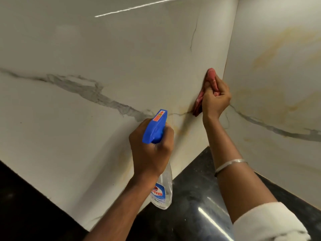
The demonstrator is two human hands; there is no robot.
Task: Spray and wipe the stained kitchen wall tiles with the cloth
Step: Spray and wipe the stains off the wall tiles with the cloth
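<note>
My left hand (pixel 151 150) grips a clear spray bottle (pixel 162 190) by its neck, its blue trigger head (pixel 156 126) pointed at the white marble-look wall tile (pixel 86 49). Yellowish stains (pixel 178 129) mark the tile just beyond the nozzle. My right hand (pixel 216 100) holds a bunched pink cloth (pixel 211 74) and presses it against the tile close to the inner corner. Part of the cloth is hidden under my fingers.
The right-hand wall tile (pixel 278 66) meets the left one at the corner and carries broad yellow stains (pixel 271 54). A glossy black countertop (pixel 196 197) runs below both walls. A silver bangle (pixel 229 164) sits on my right forearm.
</note>
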